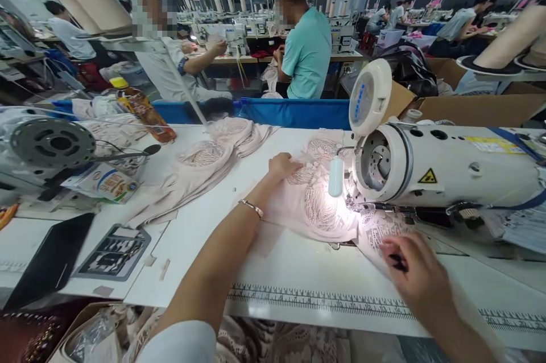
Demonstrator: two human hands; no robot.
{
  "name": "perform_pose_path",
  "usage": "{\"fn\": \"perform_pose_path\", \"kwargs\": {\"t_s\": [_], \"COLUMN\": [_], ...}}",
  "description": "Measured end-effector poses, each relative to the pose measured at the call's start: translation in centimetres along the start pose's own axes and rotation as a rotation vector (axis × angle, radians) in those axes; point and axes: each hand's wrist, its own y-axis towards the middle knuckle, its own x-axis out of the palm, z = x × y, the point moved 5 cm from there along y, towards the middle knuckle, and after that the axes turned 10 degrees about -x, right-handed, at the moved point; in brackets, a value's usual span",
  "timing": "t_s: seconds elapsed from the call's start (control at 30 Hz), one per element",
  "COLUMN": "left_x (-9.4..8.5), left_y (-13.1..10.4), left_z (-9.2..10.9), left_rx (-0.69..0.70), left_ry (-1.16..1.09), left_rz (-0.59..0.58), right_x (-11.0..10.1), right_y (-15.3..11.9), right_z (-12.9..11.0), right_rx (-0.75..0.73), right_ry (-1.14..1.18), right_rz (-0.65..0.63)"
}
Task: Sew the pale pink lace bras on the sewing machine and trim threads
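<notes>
A pale pink lace bra point(326, 209) lies spread on the white sewing table, part of it under the needle area of a sewing machine point(443, 164) lit by a lamp. My left hand point(284, 166) is at its far left part, fingers closed on the fabric. My right hand point(416, 272), slightly blurred, hovers in front of the machine close to the bra's right end. Its fingers are curled around a small dark thing point(398, 262) whose kind I cannot make out. Left of my arm lies a pile of similar bras point(209, 158).
A second machine point(51, 144), a tea bottle point(143, 110), a drink carton point(104, 182), a black flat panel point(49, 260) and a grey tray point(114, 252) occupy the left side. A ruler strip point(315, 298) runs along the front edge. Co-workers sit beyond the blue cloth trough point(294, 112).
</notes>
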Motion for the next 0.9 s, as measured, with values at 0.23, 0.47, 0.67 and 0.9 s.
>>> {"fn": "perform_pose_path", "kwargs": {"t_s": [0.23,0.47,0.67,0.9], "left_x": [-6.4,-9.1,-9.1,-11.5], "left_y": [-1.6,-3.6,-3.7,-4.9], "left_z": [-2.7,-3.9,-3.9,-3.0], "left_rx": [0.105,0.096,0.077,0.127], "left_ry": [-1.245,-1.6,-1.612,-1.593], "left_rz": [-0.177,-0.181,-0.219,-0.135], "right_x": [8.3,12.6,13.7,13.8], "right_y": [1.1,10.8,14.7,14.2], "right_z": [-8.9,-11.0,-10.3,-10.1], "right_rx": [0.49,0.742,0.702,0.698], "right_ry": [1.258,1.897,1.933,1.905], "right_rz": [-0.221,-0.174,0.038,0.109]}}
